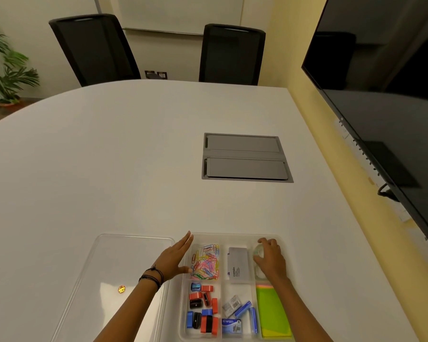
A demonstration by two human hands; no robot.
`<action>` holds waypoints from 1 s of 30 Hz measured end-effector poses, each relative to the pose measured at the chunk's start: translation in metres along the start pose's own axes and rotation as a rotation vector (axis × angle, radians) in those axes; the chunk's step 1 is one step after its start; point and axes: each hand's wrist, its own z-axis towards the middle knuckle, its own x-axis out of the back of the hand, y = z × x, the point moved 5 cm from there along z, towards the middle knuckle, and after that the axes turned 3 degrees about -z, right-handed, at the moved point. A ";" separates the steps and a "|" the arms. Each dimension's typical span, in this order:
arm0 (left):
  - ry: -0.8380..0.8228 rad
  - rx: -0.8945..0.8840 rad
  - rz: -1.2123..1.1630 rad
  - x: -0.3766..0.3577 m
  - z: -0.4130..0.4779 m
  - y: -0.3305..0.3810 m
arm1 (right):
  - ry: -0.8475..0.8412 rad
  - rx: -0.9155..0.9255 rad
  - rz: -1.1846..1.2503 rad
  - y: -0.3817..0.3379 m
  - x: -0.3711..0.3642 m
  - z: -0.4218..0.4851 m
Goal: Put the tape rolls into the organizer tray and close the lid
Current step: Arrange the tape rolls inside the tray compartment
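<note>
Tape rolls (258,253) sit in the top-right compartment of the organizer tray (235,236), one clear roll under the right hand (271,259), whose grip is curled round it; a second seems to lie just below, hard to tell. Left hand (176,257) is flat and released against the tray's left wall. Lid (124,262) lies on the bench (109,156) beside the tray, not yet on. Closing looks like what's left.

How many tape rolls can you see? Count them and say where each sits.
2, both in the organizer tray's far-right compartment: one clear tape roll under the right hand's fingers, another just nearer, below the palm. The hand may hide more.
</note>
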 end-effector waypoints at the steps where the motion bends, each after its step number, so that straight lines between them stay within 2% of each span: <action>1: -0.003 0.003 0.000 0.000 0.000 0.000 | 0.028 0.026 0.029 0.000 0.005 -0.002; 5: -0.016 0.018 0.011 0.001 0.001 0.001 | 0.159 0.075 0.150 0.005 0.031 -0.012; 8: -0.022 0.022 -0.001 0.002 0.000 0.002 | 0.198 0.050 0.139 0.011 0.041 -0.019; 16: -0.026 0.049 -0.009 0.003 -0.002 0.001 | -0.022 0.021 0.011 0.020 0.024 -0.033; 22: -0.039 0.061 -0.001 0.004 -0.004 0.003 | -0.031 -0.013 0.029 0.016 0.021 -0.040; 30: -0.043 0.080 -0.033 0.004 -0.006 0.004 | -0.069 0.018 0.186 0.003 0.014 -0.043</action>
